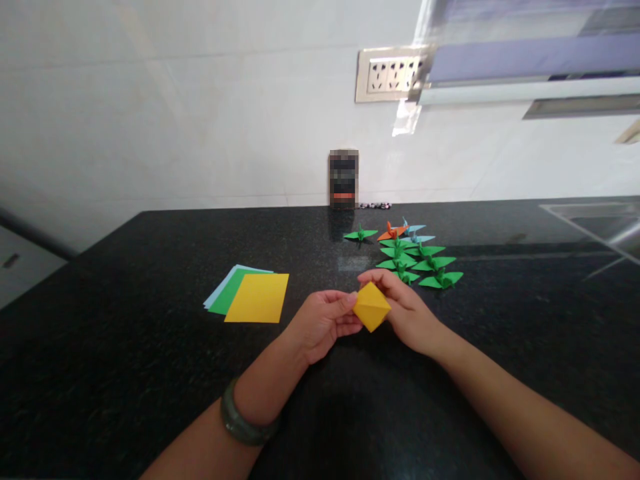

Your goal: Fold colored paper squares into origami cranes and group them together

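Observation:
A small yellow folded origami paper (371,307), diamond-shaped with a crease across its middle, is held up above the dark counter between my two hands. My left hand (325,322) pinches its left corner, thumb on the front and fingers behind. From the right, my right hand (407,310) grips the same paper, with its fingers partly hidden behind it. Just beyond my right hand stand several green paper cranes (441,279) in rows. An orange crane (391,231) and light blue cranes (420,239) are at the back of that group.
On the left of the black counter (125,347) lie fanned square sheets, a yellow one (257,298) over green (227,293) and light blue. A lone green crane (361,235) sits near a dark, pixelated upright object (343,179) against the wall. A sink edge (575,223) is at right.

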